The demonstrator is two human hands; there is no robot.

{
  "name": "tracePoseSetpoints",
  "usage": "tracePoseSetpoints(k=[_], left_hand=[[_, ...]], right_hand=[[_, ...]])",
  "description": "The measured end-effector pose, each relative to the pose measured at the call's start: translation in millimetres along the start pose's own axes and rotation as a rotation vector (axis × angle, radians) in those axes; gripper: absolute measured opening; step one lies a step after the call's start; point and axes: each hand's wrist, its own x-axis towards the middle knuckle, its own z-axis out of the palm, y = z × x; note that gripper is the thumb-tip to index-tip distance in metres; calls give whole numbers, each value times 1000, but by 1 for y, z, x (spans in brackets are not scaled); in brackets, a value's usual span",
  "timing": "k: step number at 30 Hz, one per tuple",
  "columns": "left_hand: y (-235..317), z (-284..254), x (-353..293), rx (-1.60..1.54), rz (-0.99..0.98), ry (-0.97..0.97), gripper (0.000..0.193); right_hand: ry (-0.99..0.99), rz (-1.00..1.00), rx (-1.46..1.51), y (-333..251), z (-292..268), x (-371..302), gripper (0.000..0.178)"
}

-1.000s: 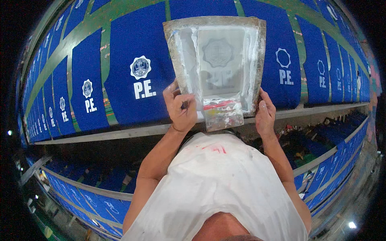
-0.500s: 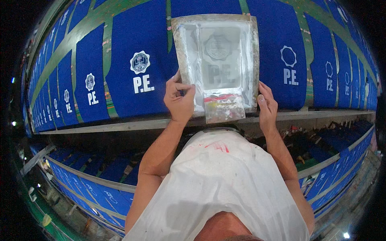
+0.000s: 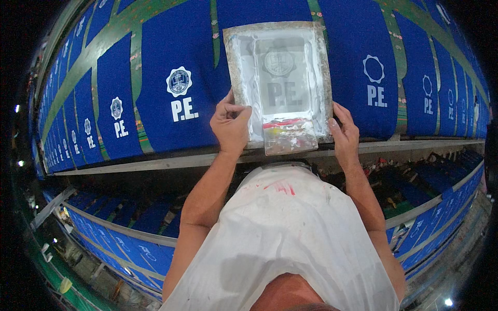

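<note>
A pale, paint-crusted screen frame (image 3: 321,67) is held between both hands at the middle of the scene, over the blue cloth on the far side of a long rail (image 3: 384,149); whether it rests on the cloth or hangs just above it, I cannot tell. The left hand (image 3: 230,124) is closed on the frame's left edge near its near corner, the thumb laid on top and the fingers curled; the right hand (image 3: 345,133) is closed lightly on the right edge, thumb and fingers almost together, some fingertips hidden. Through the grey mesh (image 3: 306,78) show a round scalloped emblem and darker letters below it; a translucent plate (image 3: 290,139), smeared with white, red and yellow, lies across the near edge and juts past it. To the left, a blue panel (image 3: 171,44) bears a detailed white emblem above white letters; to the right, another panel (image 3: 353,106) bears only the emblem's outline above letters; green strips (image 3: 134,78) separate the panels; on the near side is the person's white top (image 3: 280,223), marked with red.
</note>
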Motion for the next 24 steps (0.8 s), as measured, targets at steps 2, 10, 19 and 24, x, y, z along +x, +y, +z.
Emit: tracePoseSetpoints(k=[2,10,19,24], left_hand=[[-1,-1,0,19,2,3,19],[7,0,0,8,-25,-10,20],[10,0,1,117,-102,-45,20],[5,-3,7,207,51,-108,37]], right_hand=[[23,-80,-102,-10,-2,0,48],[-363,-585,-404,-77,3,-14,38],[-393,-651,-558,-107,33,-5,35],[-413,-538,-617,-116,38,14,37]])
